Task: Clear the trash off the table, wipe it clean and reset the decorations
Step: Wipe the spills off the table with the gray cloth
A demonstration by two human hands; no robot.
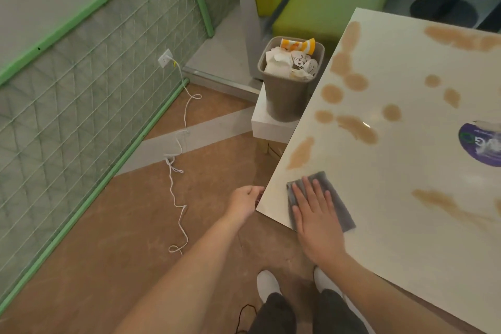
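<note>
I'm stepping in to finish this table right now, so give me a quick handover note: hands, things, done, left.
Right hand: flat, fingers straight, pressing the grey cloth on the near left corner of the table.
Left hand: curled at the table's edge; whether it grips the edge is unclear.
Done: trash sits in the full bin beside the table.
Left: brown spill marks cover the tabletop, nearly all unwiped. A purple round sticker is at the right edge. No decorations in view.
</note>
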